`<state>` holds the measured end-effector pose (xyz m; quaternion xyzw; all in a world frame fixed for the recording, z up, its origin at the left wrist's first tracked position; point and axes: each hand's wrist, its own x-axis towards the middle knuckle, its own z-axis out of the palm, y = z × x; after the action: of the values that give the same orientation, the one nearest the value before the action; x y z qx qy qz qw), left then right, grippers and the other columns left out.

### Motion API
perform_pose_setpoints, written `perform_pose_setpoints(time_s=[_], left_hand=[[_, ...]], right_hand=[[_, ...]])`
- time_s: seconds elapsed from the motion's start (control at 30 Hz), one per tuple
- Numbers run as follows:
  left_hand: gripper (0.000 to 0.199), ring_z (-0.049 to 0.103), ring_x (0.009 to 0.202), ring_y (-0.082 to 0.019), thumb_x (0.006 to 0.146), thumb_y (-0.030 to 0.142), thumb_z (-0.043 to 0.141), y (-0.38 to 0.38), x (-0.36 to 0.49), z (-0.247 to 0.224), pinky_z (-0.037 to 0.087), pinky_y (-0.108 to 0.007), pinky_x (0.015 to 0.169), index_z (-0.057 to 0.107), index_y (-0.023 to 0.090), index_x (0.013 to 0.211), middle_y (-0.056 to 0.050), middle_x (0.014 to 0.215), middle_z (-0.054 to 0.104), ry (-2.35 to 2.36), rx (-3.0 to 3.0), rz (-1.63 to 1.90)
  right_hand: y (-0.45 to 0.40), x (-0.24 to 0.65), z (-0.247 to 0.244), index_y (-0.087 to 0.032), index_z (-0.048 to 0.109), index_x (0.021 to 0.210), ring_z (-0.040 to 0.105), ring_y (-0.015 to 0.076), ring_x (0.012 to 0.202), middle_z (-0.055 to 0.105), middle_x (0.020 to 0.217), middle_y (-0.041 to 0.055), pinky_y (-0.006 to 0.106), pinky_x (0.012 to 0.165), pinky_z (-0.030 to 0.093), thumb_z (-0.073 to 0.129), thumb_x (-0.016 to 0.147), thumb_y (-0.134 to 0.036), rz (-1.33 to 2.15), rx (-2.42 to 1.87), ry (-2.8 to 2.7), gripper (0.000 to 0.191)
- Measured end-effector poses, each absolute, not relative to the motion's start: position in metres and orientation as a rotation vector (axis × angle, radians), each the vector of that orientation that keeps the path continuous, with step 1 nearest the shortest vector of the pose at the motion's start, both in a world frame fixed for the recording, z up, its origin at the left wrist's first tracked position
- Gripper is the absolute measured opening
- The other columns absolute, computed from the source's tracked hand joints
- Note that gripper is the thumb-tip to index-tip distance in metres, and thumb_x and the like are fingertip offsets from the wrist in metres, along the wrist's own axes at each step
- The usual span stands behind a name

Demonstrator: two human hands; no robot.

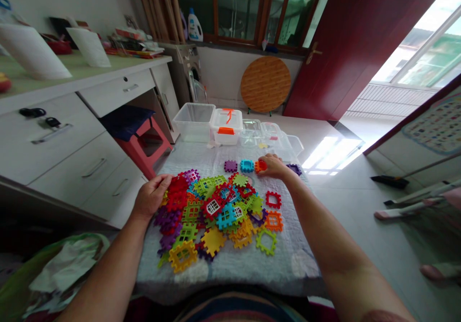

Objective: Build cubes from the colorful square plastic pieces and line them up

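Note:
A heap of colourful plastic interlocking building tiles with notched edges (213, 241) covers the middle of the cloth-covered table. My left hand (151, 196) is at the heap's left edge, fingers curled and closed against a red building tile (178, 184). Farther back, my right hand (275, 165) closes its fingertips on an orange building tile (259, 167) lying on the cloth. That tile is in a row with a purple tile (231, 166), a blue tile (247, 166) and a dark purple tile (294, 169). Loose red (268, 205), orange (275, 221) and green (260, 246) frames lie right of the heap.
Along the table's far edge stand an open clear bin (194, 132), a lidded box with orange latches (227, 120) and smaller clear containers (251, 139). A pink stool (144, 142) and white drawers (97, 163) are at the left. A round wooden tabletop (265, 84) leans against the back wall.

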<state>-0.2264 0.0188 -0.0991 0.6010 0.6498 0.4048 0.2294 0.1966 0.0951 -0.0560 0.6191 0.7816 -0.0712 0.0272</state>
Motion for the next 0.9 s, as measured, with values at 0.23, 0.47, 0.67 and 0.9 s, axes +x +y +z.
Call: perform_pose_setpoints(time_s=[0.23,0.47,0.67,0.9], left_hand=[[0.046,0.067,0.093,-0.024,0.082,0.056,0.049,0.02,-0.227,-0.101,0.049,-0.033,0.094,0.07,0.017,0.096,-0.004,0.09,0.072,1.789,1.651,1.1],[0.047,0.067,0.095,-0.023,0.083,0.056,0.049,0.019,-0.226,-0.101,0.049,-0.029,0.091,0.07,0.017,0.097,-0.003,0.094,0.073,1.769,1.635,1.105],[0.049,0.066,0.095,-0.023,0.083,0.057,0.048,0.019,-0.226,-0.101,0.048,-0.029,0.092,0.07,0.016,0.099,-0.004,0.099,0.073,1.777,1.657,1.095],[0.044,0.067,0.091,-0.021,0.079,0.051,0.055,0.016,-0.223,-0.098,0.05,-0.03,0.091,0.07,0.016,0.1,-0.005,0.098,0.074,1.809,1.691,1.09]], right_hand=[[0.096,0.194,-0.052,-0.02,0.062,0.122,0.052,0.035,0.111,0.059,0.12,0.0147,0.04,0.087,0.04,0.07,0.07,-0.046,-0.2,1.921,2.399,0.059],[0.095,0.194,-0.058,-0.02,0.064,0.117,0.054,0.0331,0.109,0.06,0.118,0.0135,0.039,0.087,0.041,0.068,0.072,-0.045,-0.195,1.94,2.394,0.052],[0.093,0.198,-0.058,-0.018,0.061,0.124,0.052,0.0355,0.113,0.058,0.123,0.0156,0.043,0.091,0.041,0.07,0.071,-0.043,-0.215,1.977,2.413,0.06],[0.04,0.207,-0.051,-0.014,0.055,0.129,0.055,0.0306,0.113,0.059,0.122,0.0161,0.043,0.098,0.043,0.062,0.081,-0.04,-0.244,2.179,2.821,0.055]])
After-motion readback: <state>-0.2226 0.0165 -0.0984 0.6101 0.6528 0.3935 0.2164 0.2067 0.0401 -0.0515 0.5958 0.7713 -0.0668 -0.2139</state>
